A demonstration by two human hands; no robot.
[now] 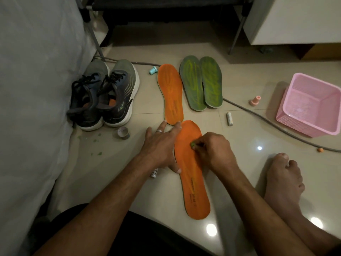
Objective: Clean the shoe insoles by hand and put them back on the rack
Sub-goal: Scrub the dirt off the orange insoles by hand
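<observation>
An orange insole (193, 174) lies on the tiled floor in front of me. My left hand (162, 146) presses flat on its left edge with fingers spread, fingertips reaching the heel of a second orange insole (170, 93) farther away. My right hand (210, 150) pinches a small green bit (193, 144) against the near insole's forefoot. Two green insoles (202, 82) lie side by side to the right of the far orange one. The dark rack (162, 8) stands at the back.
A pair of grey sneakers (105, 97) stands left beside a white cloth-covered edge. A pink basket (311, 106), a grey hose (258, 117), a battery (229, 118), a tape roll (123, 133), small caps and green scraps lie around. My bare foot (282, 180) rests at right.
</observation>
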